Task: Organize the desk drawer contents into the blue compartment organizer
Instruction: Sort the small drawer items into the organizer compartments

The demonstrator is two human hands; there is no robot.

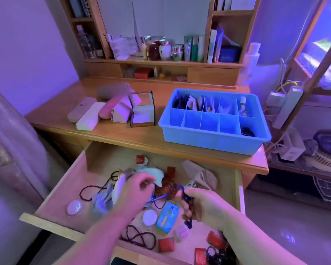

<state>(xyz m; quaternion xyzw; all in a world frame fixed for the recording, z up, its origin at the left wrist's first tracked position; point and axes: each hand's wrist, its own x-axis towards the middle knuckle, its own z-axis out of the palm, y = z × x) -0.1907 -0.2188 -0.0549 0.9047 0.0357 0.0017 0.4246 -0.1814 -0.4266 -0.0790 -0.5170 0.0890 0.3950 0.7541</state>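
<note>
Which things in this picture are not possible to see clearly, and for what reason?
- Head view: what the left hand touches in the drawer is blurred by motion.
- The end of the blue cord is hidden inside the right hand.
- The dark keys are cut off by the bottom edge.
- Contents of the blue organizer back row are too small to name.

Right hand (201,205) grips blue cord (161,197) over drawer (69,180); left hand (136,190) blurred.

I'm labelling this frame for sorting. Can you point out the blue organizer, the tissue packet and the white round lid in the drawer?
blue organizer (208,139): head view, on its front outer wall.
tissue packet (167,217): head view, middle of its printed face.
white round lid (149,217): head view, centre of its top.
</note>
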